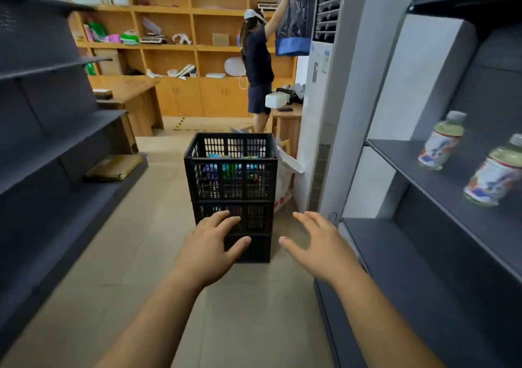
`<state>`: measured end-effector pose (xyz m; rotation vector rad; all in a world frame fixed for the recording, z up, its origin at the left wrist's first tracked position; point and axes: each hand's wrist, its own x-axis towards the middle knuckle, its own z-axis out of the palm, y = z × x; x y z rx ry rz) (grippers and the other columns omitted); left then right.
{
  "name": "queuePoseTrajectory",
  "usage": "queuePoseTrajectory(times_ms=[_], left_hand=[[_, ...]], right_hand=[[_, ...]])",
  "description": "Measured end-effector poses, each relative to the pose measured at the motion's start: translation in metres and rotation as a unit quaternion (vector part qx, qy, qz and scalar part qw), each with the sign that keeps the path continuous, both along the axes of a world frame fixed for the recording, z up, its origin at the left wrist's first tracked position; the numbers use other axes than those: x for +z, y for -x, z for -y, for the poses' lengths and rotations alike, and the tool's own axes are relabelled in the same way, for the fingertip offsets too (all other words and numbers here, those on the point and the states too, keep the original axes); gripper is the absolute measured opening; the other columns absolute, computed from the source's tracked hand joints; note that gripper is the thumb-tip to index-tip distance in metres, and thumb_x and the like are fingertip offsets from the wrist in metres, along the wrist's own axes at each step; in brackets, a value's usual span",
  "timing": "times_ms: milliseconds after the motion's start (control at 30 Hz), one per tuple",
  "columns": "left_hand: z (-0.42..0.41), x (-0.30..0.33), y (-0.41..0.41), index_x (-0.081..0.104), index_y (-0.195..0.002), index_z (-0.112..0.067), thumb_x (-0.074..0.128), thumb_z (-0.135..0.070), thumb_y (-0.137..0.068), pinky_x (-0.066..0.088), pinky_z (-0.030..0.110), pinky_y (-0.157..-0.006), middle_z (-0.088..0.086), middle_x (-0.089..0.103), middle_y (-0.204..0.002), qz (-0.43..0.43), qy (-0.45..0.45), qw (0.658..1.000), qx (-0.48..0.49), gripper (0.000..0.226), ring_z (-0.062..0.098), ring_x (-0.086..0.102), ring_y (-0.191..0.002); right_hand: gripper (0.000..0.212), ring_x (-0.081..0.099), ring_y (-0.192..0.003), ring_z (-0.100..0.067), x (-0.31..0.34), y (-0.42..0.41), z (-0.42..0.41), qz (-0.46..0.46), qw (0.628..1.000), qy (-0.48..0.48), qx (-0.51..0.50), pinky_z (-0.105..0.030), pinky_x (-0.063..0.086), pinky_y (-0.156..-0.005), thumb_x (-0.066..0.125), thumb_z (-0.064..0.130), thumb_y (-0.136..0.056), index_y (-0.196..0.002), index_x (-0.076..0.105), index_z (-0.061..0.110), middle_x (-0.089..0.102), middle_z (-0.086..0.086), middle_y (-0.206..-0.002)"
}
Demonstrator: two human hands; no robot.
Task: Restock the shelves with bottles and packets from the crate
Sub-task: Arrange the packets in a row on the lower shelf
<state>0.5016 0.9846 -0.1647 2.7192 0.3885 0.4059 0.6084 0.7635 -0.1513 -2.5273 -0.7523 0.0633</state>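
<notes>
Black crate — beyond both hands

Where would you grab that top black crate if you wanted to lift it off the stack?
Probably by the rim of the top crate, one hand on its left side and one on its right. It sits upright with an open top and slotted walls that offer finger holds. Both the left hand and right hand are open and empty in front of it.
</notes>
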Motion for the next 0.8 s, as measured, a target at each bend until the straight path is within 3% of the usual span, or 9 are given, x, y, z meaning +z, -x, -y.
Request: queuePoseTrajectory(times_ms=[267,500,700,800], left_hand=[[-0.102,0.030,-0.183,0.049,-0.138,-0.032,0.048,-0.064,-0.089,0.033,0.040,-0.113,-0.007,0.038,-0.150,0.009,0.001,1.000,0.024,0.059,0.016,0.033,-0.138],[-0.213,0.009,-0.288,0.050,-0.139,-0.029,0.051,-0.060,-0.090,0.033,0.036,-0.112,-0.007,0.040,-0.149,0.007,0.017,0.997,0.070,0.058,0.015,0.035,-0.136],[-0.319,-0.024,-0.398,0.051,-0.138,-0.030,0.032,-0.078,-0.076,0.033,0.037,-0.113,-0.004,0.042,-0.147,-0.026,0.039,0.997,0.067,0.080,0.017,0.036,-0.136],[-0.360,-0.028,-0.461,0.049,-0.140,-0.030,0.046,-0.071,-0.085,0.032,0.038,-0.113,-0.004,0.039,-0.150,-0.051,0.029,0.997,0.050,0.069,0.016,0.035,-0.137]], right_hand=[[0.077,0.031,-0.141,-0.015,0.027,-0.186,-0.113,0.012,0.999,-0.016,0.042,-0.042,0.036,-0.112,0.044,0.077,-0.084,-0.150,0.028,0.039,0.028,0.011,-0.155],[0.076,0.032,-0.140,-0.014,0.007,-0.316,-0.240,-0.005,0.996,-0.003,0.084,-0.042,0.037,-0.112,0.046,0.075,-0.084,-0.149,0.032,0.038,0.030,0.012,-0.154],[0.080,0.035,-0.139,-0.014,-0.025,-0.431,-0.345,-0.027,0.996,0.035,0.072,-0.042,0.039,-0.110,0.044,0.078,-0.082,-0.148,0.035,0.035,0.034,0.011,-0.152],[0.077,0.041,-0.133,-0.015,-0.031,-0.489,-0.388,-0.030,0.997,0.035,0.064,-0.041,0.041,-0.107,0.047,0.076,-0.081,-0.145,0.040,0.034,0.040,0.010,-0.145]])
